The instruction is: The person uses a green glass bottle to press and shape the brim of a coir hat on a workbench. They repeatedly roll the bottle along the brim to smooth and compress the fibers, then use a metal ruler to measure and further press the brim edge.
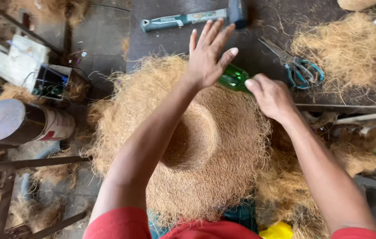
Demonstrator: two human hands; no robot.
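A large round mat of brown coconut fibre (205, 146) with a hollow pressed in its middle lies in front of me. My left hand (208, 55) hovers over its far rim with fingers spread and palm down, holding nothing. My right hand (271, 95) is closed around a green glass bottle (233, 79) that lies at the mat's far right edge, between the two hands.
On the dark table beyond lie a teal-handled hammer (188, 18), blue-handled scissors (301, 68) and a loose fibre pile (351, 53). A metal cylinder (17, 124) and a small box with wires (51, 82) stand at the left. More fibre lies at the right.
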